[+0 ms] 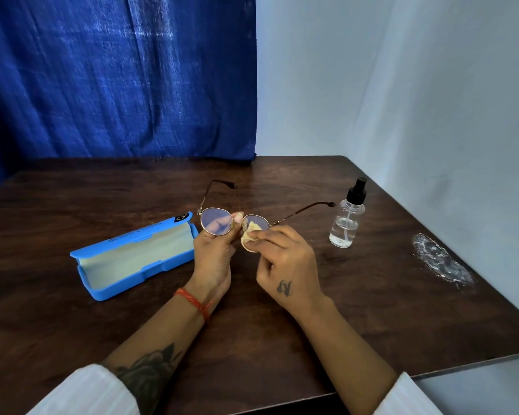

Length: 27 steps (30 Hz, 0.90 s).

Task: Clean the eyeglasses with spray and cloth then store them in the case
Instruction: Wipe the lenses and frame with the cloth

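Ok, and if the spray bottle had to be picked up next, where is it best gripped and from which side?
Probably around the clear round body of the spray bottle, below the narrow black pump. It stands upright on the table, to the right of the right hand, so a sideways reach from the left looks unobstructed.

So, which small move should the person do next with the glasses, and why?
Probably keep rubbing the cloth over the right lens, then shift to the left one. The right hand pinches the cloth on that lens, the left hand holds the eyeglasses at the bridge, and the case lies open.
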Tool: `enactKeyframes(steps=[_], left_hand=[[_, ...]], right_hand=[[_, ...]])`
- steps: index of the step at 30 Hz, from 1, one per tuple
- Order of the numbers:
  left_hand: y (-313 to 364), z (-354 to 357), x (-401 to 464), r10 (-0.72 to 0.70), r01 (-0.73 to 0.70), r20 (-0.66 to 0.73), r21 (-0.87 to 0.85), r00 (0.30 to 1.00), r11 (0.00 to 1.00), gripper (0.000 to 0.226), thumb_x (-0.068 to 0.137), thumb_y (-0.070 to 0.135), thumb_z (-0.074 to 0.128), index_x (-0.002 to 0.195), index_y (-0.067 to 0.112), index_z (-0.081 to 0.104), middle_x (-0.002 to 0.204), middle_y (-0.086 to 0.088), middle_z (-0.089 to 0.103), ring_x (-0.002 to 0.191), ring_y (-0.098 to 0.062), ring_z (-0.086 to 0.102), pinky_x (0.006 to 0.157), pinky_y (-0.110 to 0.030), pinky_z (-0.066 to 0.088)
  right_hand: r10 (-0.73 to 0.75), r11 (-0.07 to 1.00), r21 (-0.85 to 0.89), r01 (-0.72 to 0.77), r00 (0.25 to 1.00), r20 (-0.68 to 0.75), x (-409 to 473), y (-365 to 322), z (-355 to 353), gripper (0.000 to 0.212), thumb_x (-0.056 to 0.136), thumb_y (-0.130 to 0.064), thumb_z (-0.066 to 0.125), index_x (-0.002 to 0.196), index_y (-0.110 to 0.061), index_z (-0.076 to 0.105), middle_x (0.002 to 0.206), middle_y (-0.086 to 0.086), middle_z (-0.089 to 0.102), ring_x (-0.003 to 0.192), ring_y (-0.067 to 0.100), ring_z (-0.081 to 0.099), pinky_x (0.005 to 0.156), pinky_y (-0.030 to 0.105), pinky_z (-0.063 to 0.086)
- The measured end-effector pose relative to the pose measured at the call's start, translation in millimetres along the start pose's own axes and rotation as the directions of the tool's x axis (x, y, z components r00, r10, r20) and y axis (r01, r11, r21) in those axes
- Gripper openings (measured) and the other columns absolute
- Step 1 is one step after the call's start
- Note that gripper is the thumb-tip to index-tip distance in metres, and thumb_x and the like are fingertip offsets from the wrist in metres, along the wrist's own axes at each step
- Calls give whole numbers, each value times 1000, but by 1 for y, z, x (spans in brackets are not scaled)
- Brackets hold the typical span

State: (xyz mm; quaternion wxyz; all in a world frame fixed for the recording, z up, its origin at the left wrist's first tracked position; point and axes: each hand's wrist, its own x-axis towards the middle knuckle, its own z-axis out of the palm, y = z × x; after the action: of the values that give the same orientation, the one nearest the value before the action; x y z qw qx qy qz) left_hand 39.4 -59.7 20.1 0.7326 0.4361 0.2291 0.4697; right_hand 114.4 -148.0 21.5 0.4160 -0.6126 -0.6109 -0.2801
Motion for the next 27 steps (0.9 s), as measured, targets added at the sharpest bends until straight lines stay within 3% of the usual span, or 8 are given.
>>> enactKeyframes(steps=[4, 12, 17, 22, 27], left_hand=[[1, 0, 1, 34, -34, -22, 22, 999, 999, 13, 87, 2, 54, 88, 9, 65, 67, 7, 72, 69, -6, 67, 66, -18, 55], [0, 2, -5, 84, -92, 79, 101, 993, 991, 11, 87, 9, 56, 89, 9, 67, 71, 6, 72, 73, -5, 66, 68, -18, 53], [-2, 3, -5, 74, -80, 56, 112, 996, 990, 12, 87, 7, 56, 88, 11, 67, 71, 6, 72, 72, -5, 67, 69, -19, 55], [-1, 2, -3, 88, -94, 58, 112, 994, 989, 11, 86, 6, 57, 91, 4, 66, 70, 3, 73, 72, -7, 67, 67, -18, 54], [-3, 1, -2, 81, -88, 59, 127, 995, 988, 13, 86, 9, 58, 94, 4, 67, 74, 4, 72, 76, -6, 66, 68, -18, 53]], right_hand=[[124, 992, -11, -125, 990, -62, 1, 8, -4, 32, 62, -2, 45, 70, -10, 74, 78, -2, 73, 71, 18, 64, 65, 26, 53], [109, 993, -52, -110, 994, -20, 2, -1, 4, 31, 78, 1, 46, 97, -2, 70, 94, 8, 71, 88, 21, 60, 83, 28, 50], [177, 980, -90, -178, 984, -10, 6, 2, 3, 27, 77, 0, 45, 91, -1, 69, 88, 10, 70, 82, 26, 63, 79, 29, 50], [200, 974, -105, -198, 980, 2, 1, -3, 0, 25, 69, -7, 46, 78, -7, 69, 73, 4, 68, 72, 22, 60, 61, 29, 52], [204, 979, -16, -205, 977, -54, 4, -4, 2, 27, 74, -2, 49, 89, -5, 71, 83, 6, 71, 79, 22, 64, 76, 22, 47]])
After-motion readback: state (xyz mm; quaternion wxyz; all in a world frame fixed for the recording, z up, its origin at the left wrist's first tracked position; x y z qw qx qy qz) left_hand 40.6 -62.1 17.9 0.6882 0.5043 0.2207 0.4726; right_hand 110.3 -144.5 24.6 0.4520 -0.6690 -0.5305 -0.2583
